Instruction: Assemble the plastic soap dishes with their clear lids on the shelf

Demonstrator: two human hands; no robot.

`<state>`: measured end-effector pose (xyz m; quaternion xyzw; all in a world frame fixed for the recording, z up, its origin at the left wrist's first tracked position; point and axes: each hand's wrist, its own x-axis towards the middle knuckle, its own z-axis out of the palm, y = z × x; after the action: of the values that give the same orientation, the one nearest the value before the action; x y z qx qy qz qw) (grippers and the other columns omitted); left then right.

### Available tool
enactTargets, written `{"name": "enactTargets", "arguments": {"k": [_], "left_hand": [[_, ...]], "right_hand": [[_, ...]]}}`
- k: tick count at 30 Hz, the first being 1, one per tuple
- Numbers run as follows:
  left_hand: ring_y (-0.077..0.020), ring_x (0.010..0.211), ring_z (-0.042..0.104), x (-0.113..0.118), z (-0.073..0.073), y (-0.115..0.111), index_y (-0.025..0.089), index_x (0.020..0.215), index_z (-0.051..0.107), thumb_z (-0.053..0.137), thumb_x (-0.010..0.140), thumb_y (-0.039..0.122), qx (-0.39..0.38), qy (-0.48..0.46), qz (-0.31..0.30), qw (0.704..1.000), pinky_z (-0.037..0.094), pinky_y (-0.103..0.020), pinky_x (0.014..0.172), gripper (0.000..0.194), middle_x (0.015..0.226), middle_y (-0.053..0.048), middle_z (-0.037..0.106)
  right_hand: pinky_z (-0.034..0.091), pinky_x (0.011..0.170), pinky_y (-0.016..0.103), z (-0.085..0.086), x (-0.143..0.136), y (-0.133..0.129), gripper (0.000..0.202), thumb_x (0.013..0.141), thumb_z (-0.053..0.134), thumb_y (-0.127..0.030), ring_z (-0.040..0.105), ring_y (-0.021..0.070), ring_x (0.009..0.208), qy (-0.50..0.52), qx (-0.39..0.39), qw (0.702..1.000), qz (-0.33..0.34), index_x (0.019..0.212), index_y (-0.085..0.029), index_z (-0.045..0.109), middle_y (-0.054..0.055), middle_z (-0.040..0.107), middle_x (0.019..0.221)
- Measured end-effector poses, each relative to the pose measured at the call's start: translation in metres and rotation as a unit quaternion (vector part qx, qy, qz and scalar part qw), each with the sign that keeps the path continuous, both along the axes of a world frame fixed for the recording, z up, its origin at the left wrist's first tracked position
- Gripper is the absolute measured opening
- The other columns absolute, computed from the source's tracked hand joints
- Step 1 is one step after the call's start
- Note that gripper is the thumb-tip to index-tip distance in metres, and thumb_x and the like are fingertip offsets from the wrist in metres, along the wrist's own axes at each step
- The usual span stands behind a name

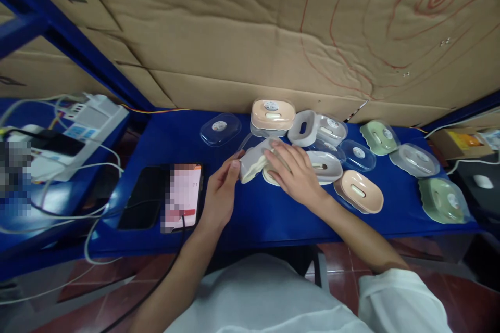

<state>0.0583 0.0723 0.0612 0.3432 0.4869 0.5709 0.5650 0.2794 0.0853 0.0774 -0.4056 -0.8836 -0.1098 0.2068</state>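
Observation:
My left hand point(222, 187) pinches the left end of a pale grey and cream soap dish point(252, 158) with a wavy edge, held tilted above the blue table. Across its right part lies my right hand point(295, 169), its fingers bent over the dish and thumb side hidden. A rounded cream part point(271, 176) shows beneath the right hand; whether it belongs to the same dish I cannot tell. Just behind my hands stands a peach soap dish point(269, 120) under a clear lid. To the right sit a grey soap dish point(332, 166) and an uncovered peach dish point(363, 192).
A clear lid point(222, 127) lies at the back left, another lid point(359, 156) at the right. Green soap dishes point(445, 203) stand farther right. Left are a lit phone point(183, 197), a dark phone point(140, 197), a power strip point(89, 119) and cables. Cardboard point(234, 36) walls the back.

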Motion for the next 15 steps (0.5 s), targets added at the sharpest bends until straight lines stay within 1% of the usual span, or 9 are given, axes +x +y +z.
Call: {"name": "enactTargets", "arguments": {"k": [2, 4, 6, 7, 8, 10, 12, 13, 15], "left_hand": [[-0.0301, 0.129, 0.07, 0.006, 0.005, -0.003, 0.022, 0.112, 0.08, 0.083, 0.086, 0.06, -0.031, -0.069, -0.002, 0.997, 0.055, -0.047, 0.112, 0.045, 0.121, -0.008, 0.081], [-0.0294, 0.119, 0.074, 0.009, 0.007, -0.006, 0.02, 0.106, 0.079, 0.086, 0.083, 0.059, -0.073, -0.124, -0.005, 0.99, 0.058, -0.047, 0.107, 0.046, 0.113, -0.008, 0.082], [-0.0279, 0.115, 0.076, 0.01, 0.008, -0.01, 0.02, 0.104, 0.078, 0.086, 0.083, 0.058, -0.093, -0.146, -0.007, 0.985, 0.059, -0.047, 0.105, 0.044, 0.112, -0.008, 0.082], [-0.0272, 0.115, 0.076, 0.01, 0.008, -0.011, 0.021, 0.104, 0.078, 0.085, 0.085, 0.058, -0.084, -0.144, -0.007, 0.986, 0.059, -0.046, 0.106, 0.042, 0.114, -0.007, 0.082], [-0.0268, 0.117, 0.075, 0.01, 0.008, -0.013, 0.022, 0.104, 0.078, 0.084, 0.086, 0.057, -0.065, -0.133, -0.004, 0.989, 0.059, -0.046, 0.106, 0.04, 0.117, -0.007, 0.081], [-0.0268, 0.121, 0.074, 0.01, 0.007, -0.015, 0.024, 0.108, 0.079, 0.081, 0.09, 0.057, -0.026, -0.102, 0.0, 0.994, 0.058, -0.045, 0.108, 0.038, 0.12, -0.006, 0.081], [-0.0274, 0.123, 0.073, 0.01, 0.005, -0.017, 0.025, 0.114, 0.08, 0.078, 0.093, 0.057, -0.02, -0.083, -0.009, 0.996, 0.058, -0.044, 0.109, 0.039, 0.121, -0.007, 0.081], [-0.0278, 0.124, 0.073, 0.01, 0.003, -0.018, 0.025, 0.116, 0.08, 0.078, 0.093, 0.057, -0.03, -0.082, -0.017, 0.996, 0.058, -0.044, 0.109, 0.039, 0.121, -0.007, 0.081], [-0.0284, 0.123, 0.074, 0.011, 0.001, -0.02, 0.025, 0.115, 0.081, 0.08, 0.09, 0.058, -0.052, -0.091, -0.028, 0.994, 0.058, -0.044, 0.108, 0.041, 0.119, -0.007, 0.082]], "right_hand": [[0.036, 0.129, 0.052, -0.008, -0.002, 0.001, 0.063, 0.108, 0.054, -0.023, 0.049, 0.0296, 0.154, 0.012, 0.008, 1.0, -0.019, 0.168, -0.03, 0.036, 0.009, 0.055, 0.164], [0.038, 0.126, 0.052, -0.017, -0.003, 0.0, 0.062, 0.108, 0.054, -0.021, 0.057, 0.029, 0.147, 0.025, 0.008, 0.999, -0.034, 0.167, -0.036, 0.039, 0.006, 0.063, 0.156], [0.039, 0.126, 0.051, -0.022, -0.004, 0.0, 0.061, 0.108, 0.055, -0.02, 0.062, 0.0276, 0.141, 0.03, -0.001, 0.999, -0.032, 0.164, -0.04, 0.043, 0.004, 0.069, 0.149], [0.038, 0.127, 0.052, -0.023, -0.004, 0.0, 0.061, 0.108, 0.055, -0.022, 0.062, 0.0276, 0.141, 0.027, -0.008, 0.999, -0.026, 0.164, -0.042, 0.043, 0.004, 0.068, 0.149], [0.035, 0.128, 0.054, -0.021, -0.005, 0.0, 0.061, 0.108, 0.056, -0.024, 0.059, 0.0285, 0.145, 0.02, -0.016, 0.999, -0.019, 0.165, -0.043, 0.041, 0.004, 0.066, 0.153], [0.027, 0.132, 0.061, -0.015, -0.005, 0.002, 0.063, 0.108, 0.058, -0.033, 0.047, 0.0321, 0.156, 0.003, -0.031, 1.0, -0.004, 0.167, -0.041, 0.036, 0.005, 0.055, 0.164], [0.022, 0.133, 0.066, -0.008, -0.005, 0.005, 0.068, 0.107, 0.06, -0.04, 0.035, 0.0349, 0.162, -0.014, -0.047, 0.999, 0.013, 0.169, -0.038, 0.033, 0.008, 0.046, 0.17], [0.022, 0.133, 0.067, -0.006, -0.004, 0.006, 0.07, 0.106, 0.062, -0.041, 0.033, 0.0352, 0.163, -0.021, -0.056, 0.998, 0.022, 0.169, -0.036, 0.033, 0.009, 0.045, 0.171], [0.026, 0.133, 0.064, -0.005, -0.001, 0.008, 0.069, 0.105, 0.064, -0.042, 0.036, 0.0343, 0.162, -0.027, -0.066, 0.997, 0.038, 0.168, -0.034, 0.037, 0.01, 0.048, 0.169]]}}
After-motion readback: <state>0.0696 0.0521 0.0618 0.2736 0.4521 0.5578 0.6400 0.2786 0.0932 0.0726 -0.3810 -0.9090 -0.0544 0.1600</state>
